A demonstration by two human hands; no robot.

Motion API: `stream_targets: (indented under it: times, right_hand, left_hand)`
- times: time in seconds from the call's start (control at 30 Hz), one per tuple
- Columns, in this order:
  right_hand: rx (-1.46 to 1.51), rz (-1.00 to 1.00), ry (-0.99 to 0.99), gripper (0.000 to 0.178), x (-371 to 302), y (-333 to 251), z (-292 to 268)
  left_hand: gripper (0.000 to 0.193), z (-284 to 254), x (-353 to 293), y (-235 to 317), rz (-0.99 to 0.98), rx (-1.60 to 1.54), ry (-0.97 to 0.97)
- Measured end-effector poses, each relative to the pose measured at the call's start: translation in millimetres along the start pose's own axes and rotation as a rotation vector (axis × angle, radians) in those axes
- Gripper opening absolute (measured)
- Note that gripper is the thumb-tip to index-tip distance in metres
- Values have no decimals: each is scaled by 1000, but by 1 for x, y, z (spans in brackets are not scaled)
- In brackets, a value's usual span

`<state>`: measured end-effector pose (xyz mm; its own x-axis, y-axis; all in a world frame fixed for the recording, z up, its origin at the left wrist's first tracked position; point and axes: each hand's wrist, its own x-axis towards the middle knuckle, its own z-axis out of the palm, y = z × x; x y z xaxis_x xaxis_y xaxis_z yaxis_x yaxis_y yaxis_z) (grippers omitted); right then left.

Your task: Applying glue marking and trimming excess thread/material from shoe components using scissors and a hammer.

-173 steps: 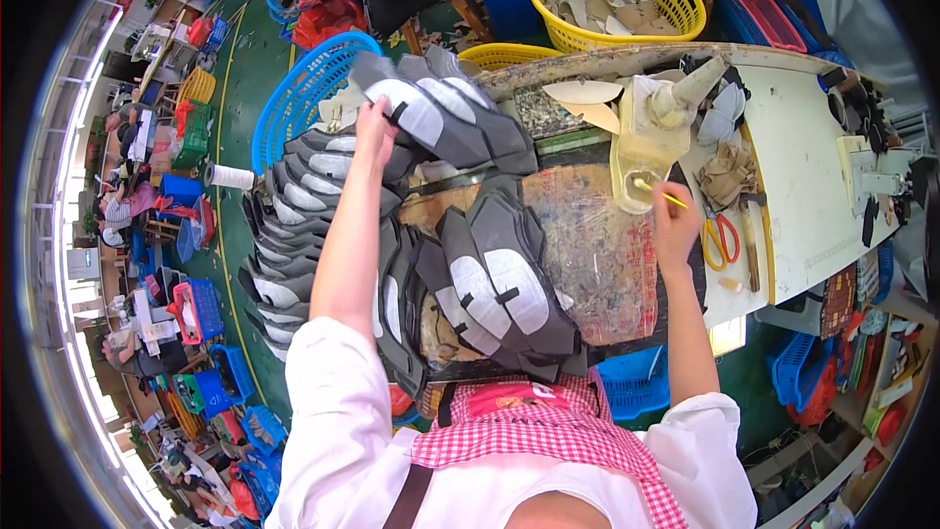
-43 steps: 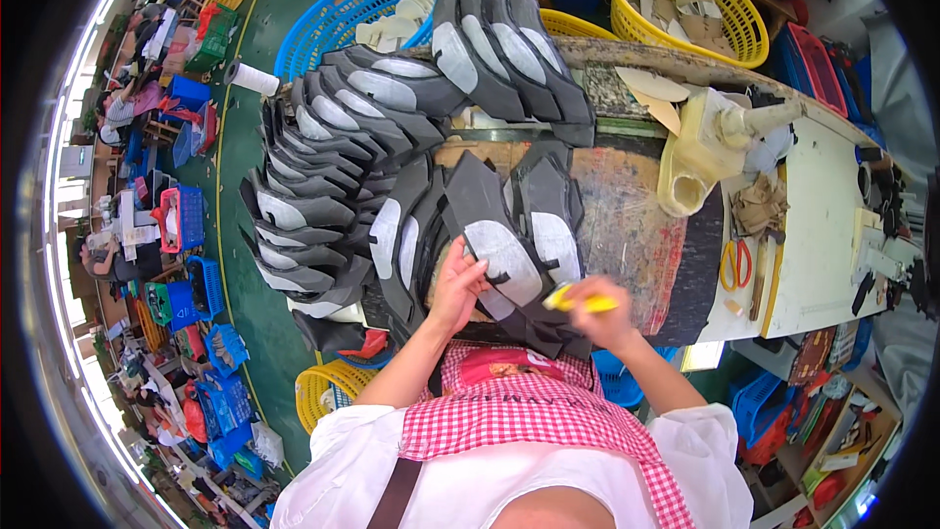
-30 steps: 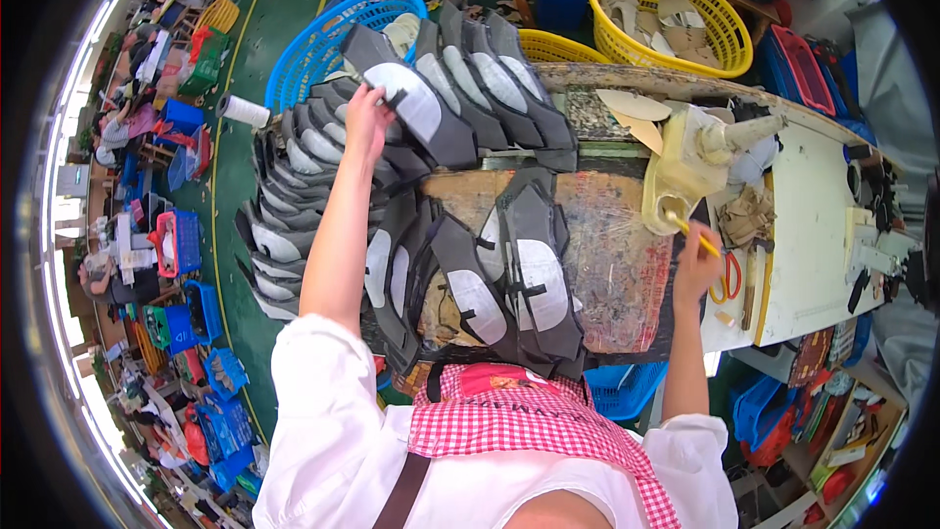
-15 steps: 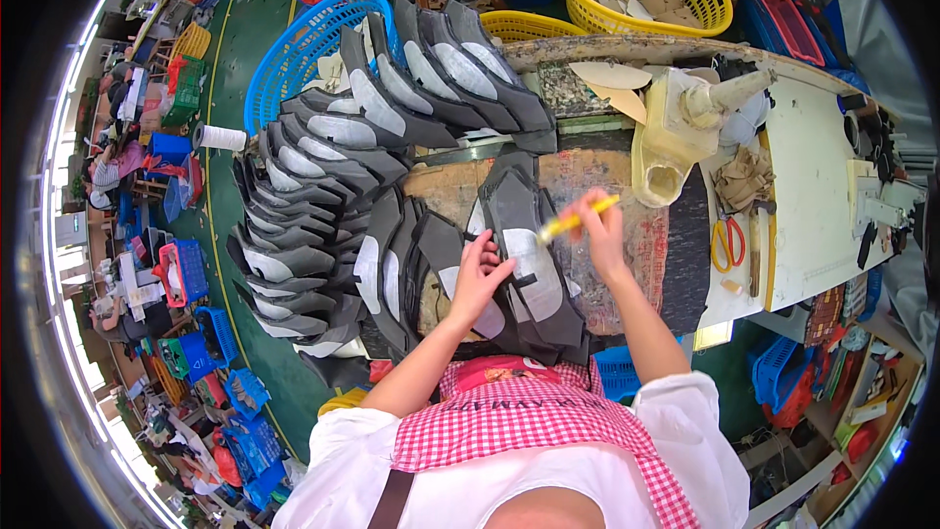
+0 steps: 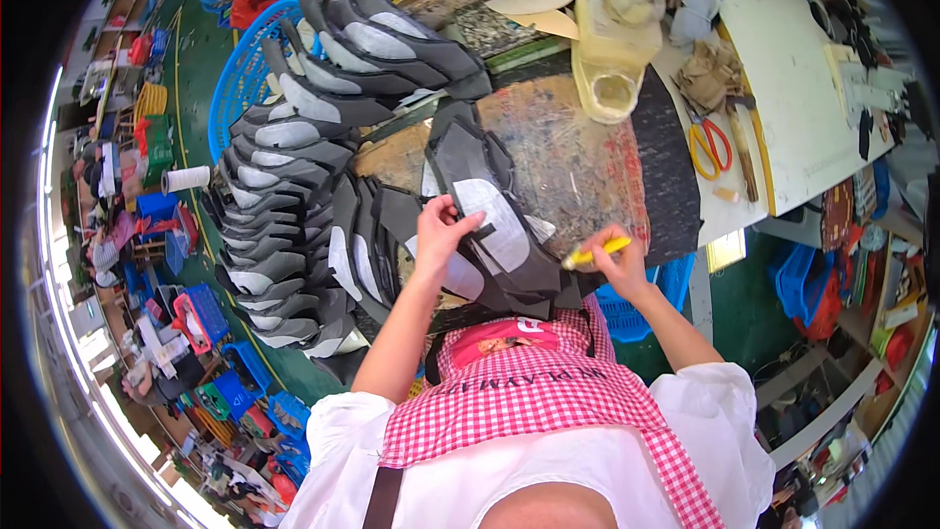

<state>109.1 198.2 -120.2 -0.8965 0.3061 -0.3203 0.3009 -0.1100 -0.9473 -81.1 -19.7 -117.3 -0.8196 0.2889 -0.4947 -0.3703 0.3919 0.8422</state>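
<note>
A stack of dark grey shaped panels point(image 5: 460, 159) lies on the worn board in front of me, a whitish patch point(image 5: 504, 245) on the top one. My left hand point(image 5: 439, 238) rests on that panel's left side, its thumb spread from the fingers and lying on the patch. Closed around a yellow brush point(image 5: 593, 253), my right hand point(image 5: 621, 266) is just right of the stack's near end. The brush's pale tip points left, close to the panel edge; contact cannot be made out. Similar panels point(image 5: 367, 245) overlap to the left.
A rimmed yellowish pot point(image 5: 609, 49) stands at the board's far right. Right of it lie orange-handled scissors point(image 5: 710, 149) and a stick-like tool point(image 5: 742, 152). Many overlapping panels point(image 5: 279, 220) curve along the left edge, beside a blue basket point(image 5: 230, 98) and a spool of white thread point(image 5: 186, 178).
My right hand has drawn the brush off the whitish patch, toward me and past the stack's right edge. My left hand stays on the panel. The whole view has shifted.
</note>
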Motion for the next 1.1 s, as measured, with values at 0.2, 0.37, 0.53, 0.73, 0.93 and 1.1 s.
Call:
stream_targets:
  times: [0.2,0.37,0.53,0.73,0.93,1.1]
  right_hand:
    - [-196,-251,-113,9,3,-2,16]
    - [-42,-193,147,7,23,-26,14]
    - [234,68,-26,10,85,-27,45]
    - [-204,-468,637,11,130,-72,-27]
    - [-679,-440,495,21,177,-108,-29]
    - [-826,-401,619,23,151,-113,-40]
  left_hand:
    - [27,10,-26,24,128,-104,-13]
    - [30,22,-79,12,298,-258,-8]
    - [38,15,-86,4,331,-246,-75]
    - [32,-121,1,103,522,-456,420]
    - [44,-226,191,39,314,-74,808]
    - [37,-128,98,88,815,405,826]
